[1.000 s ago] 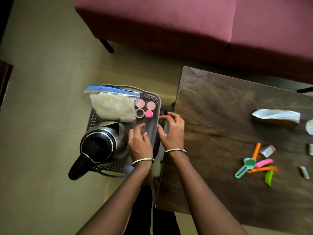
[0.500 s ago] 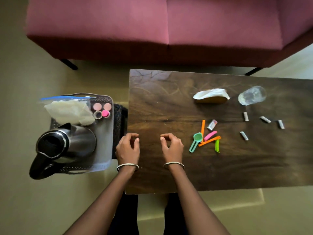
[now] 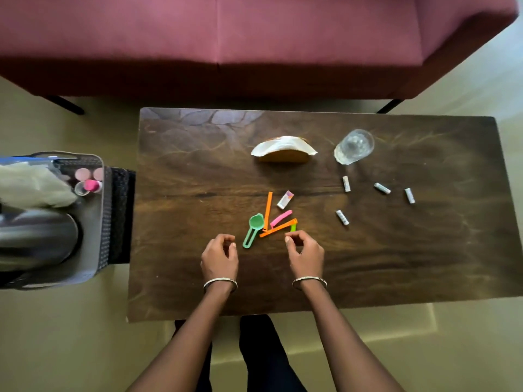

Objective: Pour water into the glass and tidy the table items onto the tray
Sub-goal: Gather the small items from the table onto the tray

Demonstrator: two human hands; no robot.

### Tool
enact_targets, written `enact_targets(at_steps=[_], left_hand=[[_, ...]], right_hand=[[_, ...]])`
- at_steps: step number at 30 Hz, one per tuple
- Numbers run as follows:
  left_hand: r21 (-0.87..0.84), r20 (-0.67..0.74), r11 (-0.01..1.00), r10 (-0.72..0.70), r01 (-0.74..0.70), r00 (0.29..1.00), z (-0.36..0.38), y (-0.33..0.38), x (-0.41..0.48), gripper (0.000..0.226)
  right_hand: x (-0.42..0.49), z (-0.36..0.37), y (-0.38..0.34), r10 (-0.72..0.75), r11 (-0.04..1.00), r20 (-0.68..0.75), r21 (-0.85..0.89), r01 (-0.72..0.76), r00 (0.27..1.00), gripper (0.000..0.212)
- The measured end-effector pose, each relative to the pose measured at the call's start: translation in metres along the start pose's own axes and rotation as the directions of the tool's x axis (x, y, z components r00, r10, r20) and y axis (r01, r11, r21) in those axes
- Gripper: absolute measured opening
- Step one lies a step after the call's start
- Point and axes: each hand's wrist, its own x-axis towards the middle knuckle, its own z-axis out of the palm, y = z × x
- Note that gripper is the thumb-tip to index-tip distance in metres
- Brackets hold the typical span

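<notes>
2 hands: the left hand point(image 3: 219, 257) and the right hand point(image 3: 305, 254) are both over the near part of the table point(image 3: 198, 165). Each wrist has a thin bracelet point(image 3: 220, 282).
Left grip: the fingers curl in to the thumb and hold nothing. They are just near and left of the scoop point(image 3: 253, 229).
Right grip: the fingers curl in too. Their tips are right at the near end of the green clip point(image 3: 293, 228) and hide part of it. I cannot tell if they pinch it or only touch it.
Glass point(image 3: 353, 147): it stands up on the far part of the table, to the right, well apart from both hands. I cannot tell if it has water in it.
Tray point(image 3: 100, 222): grey, off the left side of the table.
On the tray: a shiny kettle point(image 3: 36, 236) at the near end, blurred. A bag point(image 3: 31, 185) lies at the far end. Some small pink pots point(image 3: 87, 181) sit by the far right corner.
Scoop: green, lying flat, bowl far and handle near.
Clips: 2 orange clips point(image 3: 268, 210), 1 pink clip point(image 3: 280, 218) and the green clip make a little heap just far of the hands.
Box point(image 3: 285, 199): small and white, just far of the pink clip.
Tubes point(image 3: 342, 217): 4 small white ones, spread out near the glass, on the right.
Napkins point(image 3: 284, 150): white, in a tan holder, left of the glass.
Sofa point(image 3: 254, 38): red, past the far side of the table.
</notes>
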Motion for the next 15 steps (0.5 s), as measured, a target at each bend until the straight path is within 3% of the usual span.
enact_targets(at_steps=[4,11,15], left_hand=[[0.076,0.044,0.997,0.027,-0.031,0.999,0.031,0.018,-0.004,0.011],[0.272,0.171,0.925,0.226,-0.266,0.959,0.080,0.038,0.015,0.016],[0.361,0.223,0.857,0.304,-0.369,0.926,0.106,0.048,0.032,0.022]], right_hand=[[0.021,-0.020,0.029,0.053,0.999,-0.014,0.006,-0.053,0.998,0.006],[0.055,-0.009,0.056,0.193,0.981,0.029,0.013,-0.193,0.981,0.004],[0.070,0.013,0.064,0.284,0.959,0.141,-0.040,-0.281,0.948,0.024]])
